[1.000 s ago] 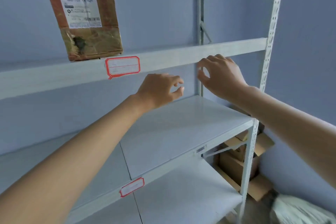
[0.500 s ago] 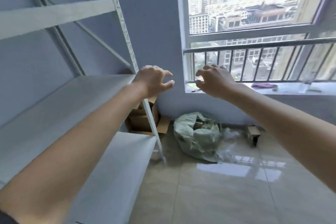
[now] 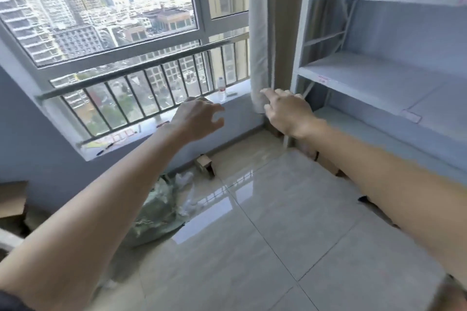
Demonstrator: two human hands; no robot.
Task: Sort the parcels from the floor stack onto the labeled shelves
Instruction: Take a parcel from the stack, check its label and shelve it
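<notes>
Both my arms are stretched out in front of me and hold nothing. My left hand (image 3: 195,120) hangs in the air before the window sill with its fingers loosely spread. My right hand (image 3: 286,111) is beside it, fingers relaxed, in front of the curtain. A large greenish plastic sack (image 3: 156,212) lies on the tiled floor below my left arm. A small brown cardboard parcel (image 3: 205,163) sits on the floor by the wall. A second grey shelf unit (image 3: 366,76) stands at the right, with red-edged labels (image 3: 412,116) on its shelf fronts.
A window with a metal railing (image 3: 141,65) fills the far left. Its sill (image 3: 151,126) carries papers, pens and a small bottle (image 3: 222,88). A rolled curtain (image 3: 259,33) hangs between window and shelf. Brown cardboard (image 3: 12,199) shows at the left edge, and more boxes under the right shelf.
My view has swung rightwards, from the first shelf with its brown parcel, past the window, to a second shelf unit. Both empty hands stayed raised in front of me.
</notes>
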